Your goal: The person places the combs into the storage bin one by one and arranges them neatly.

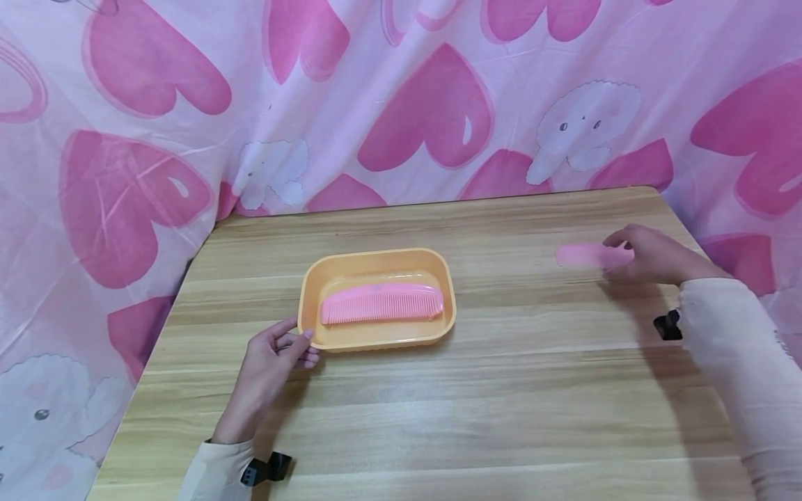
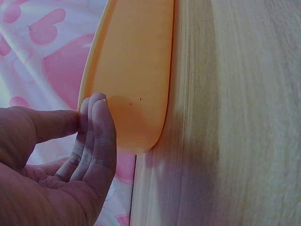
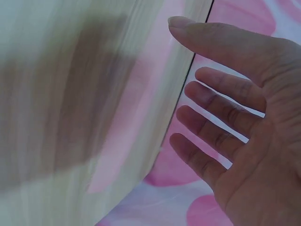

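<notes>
My left hand (image 1: 269, 365) pinches the left front corner of a shallow orange plastic tray (image 1: 376, 342), thumb at the rim and fingers against the outer wall. Inside the tray lies a pink comb (image 1: 382, 303), its teeth facing the near side. The left wrist view shows the outside of the orange tray (image 2: 136, 61) beside the left fingers. Over at the right, my right hand (image 1: 651, 256) is at the right end of a flat pink strip (image 1: 579, 255) on the table. The right wrist view has the right hand (image 3: 235, 113) with fingers spread and extended, apart from the blurred pink strip (image 3: 127, 122).
The wood-grain table (image 1: 501, 417) carries both things. A pink curtain (image 1: 426, 104) with hearts and white animals hangs along its back and sides. Each sleeve has a small black device at the wrist, such as the left one (image 1: 266, 470).
</notes>
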Demonstrator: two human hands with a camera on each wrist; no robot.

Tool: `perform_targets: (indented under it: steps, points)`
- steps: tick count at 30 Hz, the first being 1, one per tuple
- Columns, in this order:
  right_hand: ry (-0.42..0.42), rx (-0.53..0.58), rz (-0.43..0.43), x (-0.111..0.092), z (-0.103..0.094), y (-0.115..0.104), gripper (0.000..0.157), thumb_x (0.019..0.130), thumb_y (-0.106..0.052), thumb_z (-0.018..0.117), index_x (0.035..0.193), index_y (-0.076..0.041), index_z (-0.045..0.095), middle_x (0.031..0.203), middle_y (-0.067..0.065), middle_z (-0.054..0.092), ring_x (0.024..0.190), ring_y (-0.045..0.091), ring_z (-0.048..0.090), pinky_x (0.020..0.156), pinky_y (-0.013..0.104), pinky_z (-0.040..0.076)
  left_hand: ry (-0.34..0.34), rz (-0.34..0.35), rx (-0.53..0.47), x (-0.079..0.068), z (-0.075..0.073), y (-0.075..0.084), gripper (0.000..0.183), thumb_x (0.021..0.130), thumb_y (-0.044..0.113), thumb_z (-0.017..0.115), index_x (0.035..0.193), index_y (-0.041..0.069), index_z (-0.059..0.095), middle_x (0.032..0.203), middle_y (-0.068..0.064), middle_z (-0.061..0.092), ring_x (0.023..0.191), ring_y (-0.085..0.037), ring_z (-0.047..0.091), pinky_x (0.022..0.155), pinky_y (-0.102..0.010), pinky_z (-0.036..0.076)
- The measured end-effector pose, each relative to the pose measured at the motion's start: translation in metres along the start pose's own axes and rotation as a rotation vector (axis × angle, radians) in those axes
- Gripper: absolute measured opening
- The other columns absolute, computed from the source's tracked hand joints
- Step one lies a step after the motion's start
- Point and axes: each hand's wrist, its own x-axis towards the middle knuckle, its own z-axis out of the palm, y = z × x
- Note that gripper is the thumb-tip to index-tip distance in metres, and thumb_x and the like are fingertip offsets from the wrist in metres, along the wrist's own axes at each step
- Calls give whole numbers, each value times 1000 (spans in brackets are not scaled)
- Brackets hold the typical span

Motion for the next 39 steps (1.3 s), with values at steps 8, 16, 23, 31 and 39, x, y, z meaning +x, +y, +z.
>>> perform_targets:
  steps: [8, 16, 23, 31, 39]
  points:
    - [-2, 64, 92, -2, 0, 29, 72, 78, -25, 89, 125, 19, 56, 120, 38, 57, 107, 50, 53, 89, 65, 49, 0, -8, 5, 0, 0, 0, 58, 103, 17, 62, 151, -5, 38, 102, -14, 73, 82, -18, 72, 77, -29, 64]
    - [-16, 70, 128, 7, 2, 45, 74, 77, -26, 90, 125, 19, 56, 118, 39, 56, 106, 50, 52, 88, 64, 48, 3, -13, 6, 0, -1, 0, 57, 103, 16, 62, 151, -4, 39, 103, -15, 73, 82, -18, 72, 77, -29, 64]
    - [-50, 64, 140, 9, 4, 50, 72, 80, -24, 88, 124, 22, 54, 121, 44, 53, 108, 54, 51, 93, 70, 46, -4, -2, -6, 0, -1, 0, 56, 103, 17, 61, 151, -4, 39, 103, -15, 73, 81, -18, 72, 77, -29, 64]
    - [-48, 50, 118, 10, 6, 52, 66, 78, -21, 89, 118, 22, 58, 115, 41, 57, 101, 48, 54, 86, 60, 50, -4, -8, -6, 0, -1, 0, 57, 103, 16, 62, 151, -4, 39, 103, -15, 73, 81, -17, 71, 77, -29, 64]
    - [-41, 36, 96, 7, 7, 51, 64, 75, -20, 91, 116, 20, 61, 102, 30, 64, 90, 36, 55, 69, 34, 49, -9, -3, -2, 0, -1, 0, 58, 103, 17, 61, 152, -4, 37, 103, -14, 73, 80, -18, 71, 77, -29, 64]
